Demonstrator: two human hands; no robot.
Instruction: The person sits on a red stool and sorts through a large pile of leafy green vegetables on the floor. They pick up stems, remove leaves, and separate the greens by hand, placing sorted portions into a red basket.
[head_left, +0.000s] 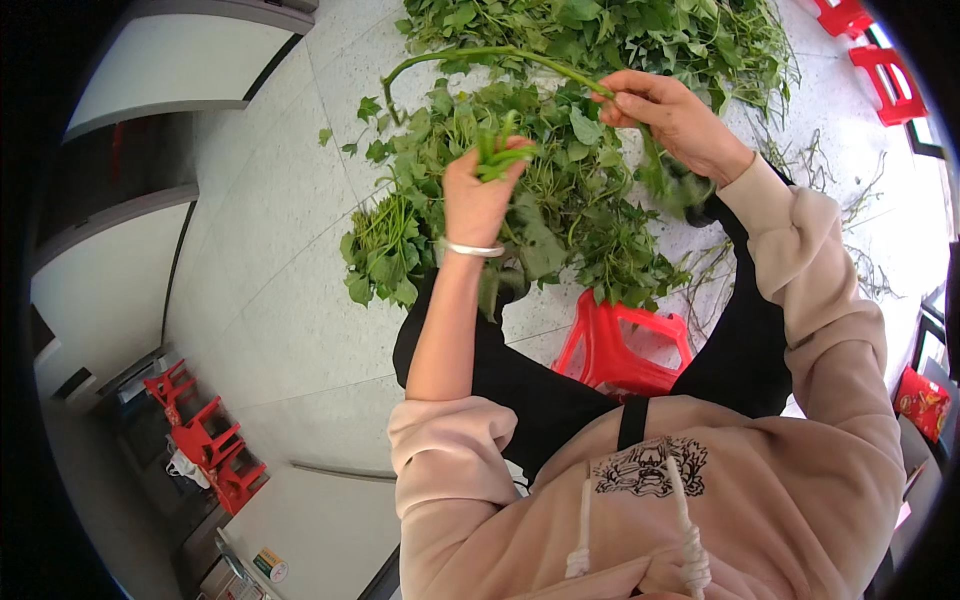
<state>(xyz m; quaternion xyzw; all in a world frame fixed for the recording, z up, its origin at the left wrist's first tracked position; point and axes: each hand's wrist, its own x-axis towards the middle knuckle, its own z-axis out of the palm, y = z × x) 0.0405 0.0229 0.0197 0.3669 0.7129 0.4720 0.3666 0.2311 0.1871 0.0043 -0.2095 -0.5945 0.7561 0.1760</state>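
My left hand (484, 184), with a white bangle at the wrist, is closed round a small bunch of green leaf stalks (501, 156). Between the thumb and fingers of my right hand (656, 112) is a long green vine stem (480, 52), which arches left over the leaves; blurred leaves hang below that hand. Under both hands, a loose heap of leafy green vines (555, 187) lies on the floor. A bundle of stalks with leaves (386, 244) rests at the heap's left edge.
Another big pile of leafy vines (600, 30) lies beyond the heap. Bare stems (862, 202) are scattered on the right. A red plastic stool (637, 330) stands between my legs. Other red stools (889, 86) are at the upper right, and more red stools (206, 435) at the lower left.
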